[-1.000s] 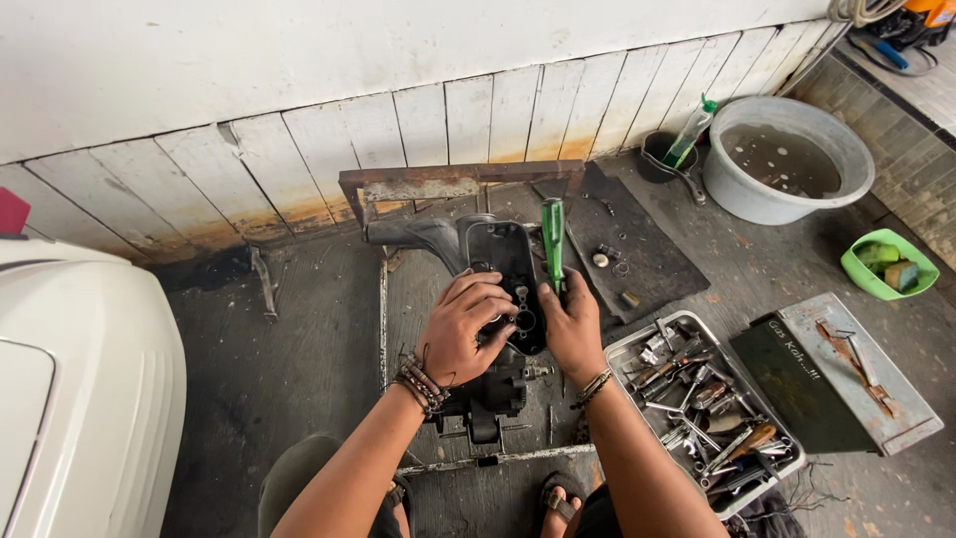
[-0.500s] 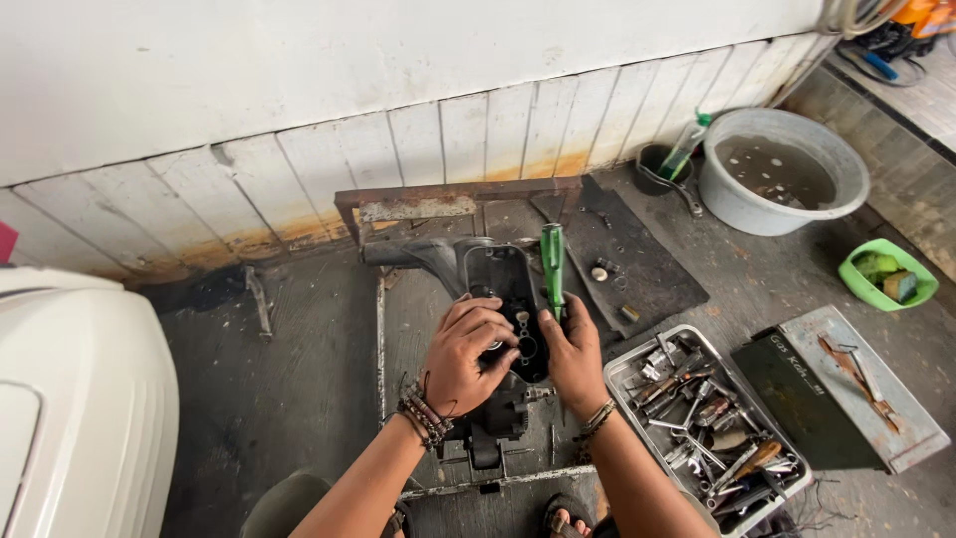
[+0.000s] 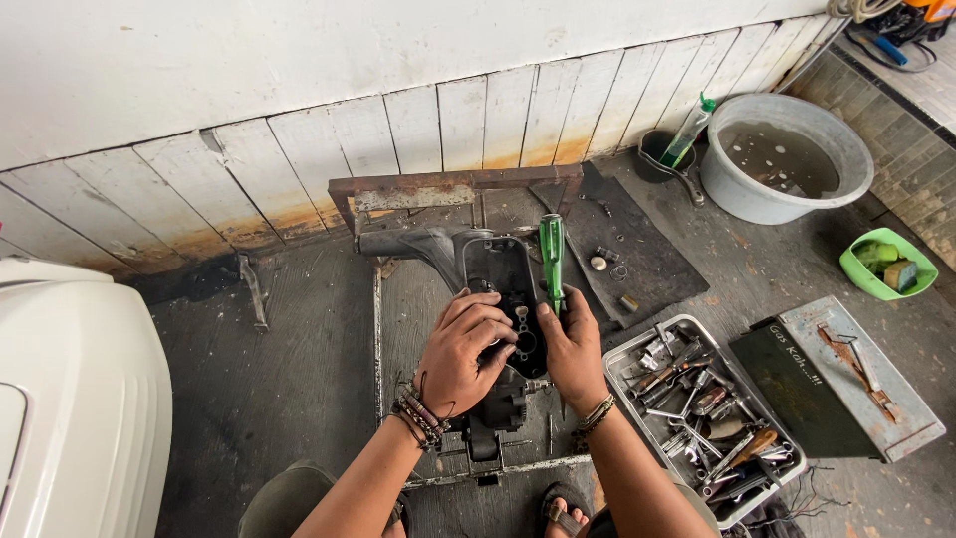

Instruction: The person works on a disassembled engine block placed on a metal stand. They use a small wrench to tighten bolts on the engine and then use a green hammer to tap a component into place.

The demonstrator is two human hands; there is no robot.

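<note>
Hands barely moved, left hand fingers apparently gripping engine casing, right hand clamped on green screwdriver, grimy concrete floor

I see both forearms bare, no sleeves. Left hand: wrist stacked with several dark beaded and cord bracelets, one loose string end. Right hand: a couple of thin bead or metal bangles at the wrist. Olive-green trouser knee lower left. Dark sandal strap over a foot at the bottom edge.

Green-handled screwdriver, black engine part, grey water tub, bright green bowl, white boards
</note>
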